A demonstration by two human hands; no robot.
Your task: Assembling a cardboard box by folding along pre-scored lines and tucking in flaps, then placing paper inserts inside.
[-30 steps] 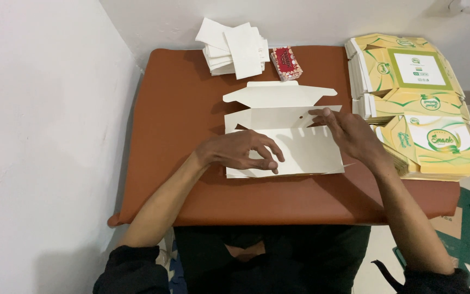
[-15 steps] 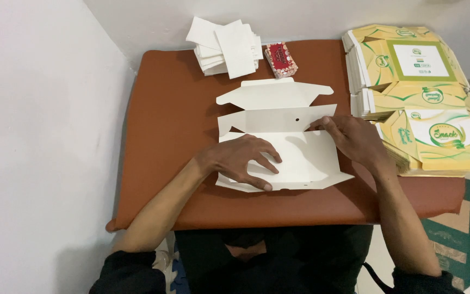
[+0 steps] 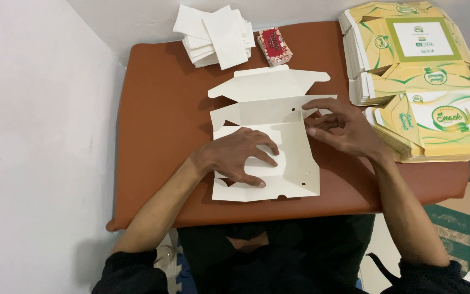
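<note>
A white flat cardboard box blank (image 3: 270,117) lies unfolded, plain side up, in the middle of the brown table (image 3: 159,109). My left hand (image 3: 240,158) presses flat on its near panel with the fingers spread. At the blank's right edge my right hand (image 3: 341,128) has its fingertips on a side flap near a small punched hole. Neither hand lifts the blank off the table.
A loose pile of white paper sheets (image 3: 213,32) and a small red packet (image 3: 274,45) lie at the table's far edge. Stacks of yellow and green printed box blanks (image 3: 420,76) fill the right side. A white wall runs along the left.
The near flap of the blank has been pressed down flat. My left hand has shifted slightly toward the middle of the panel, and my right hand has moved onto the right side flap.
</note>
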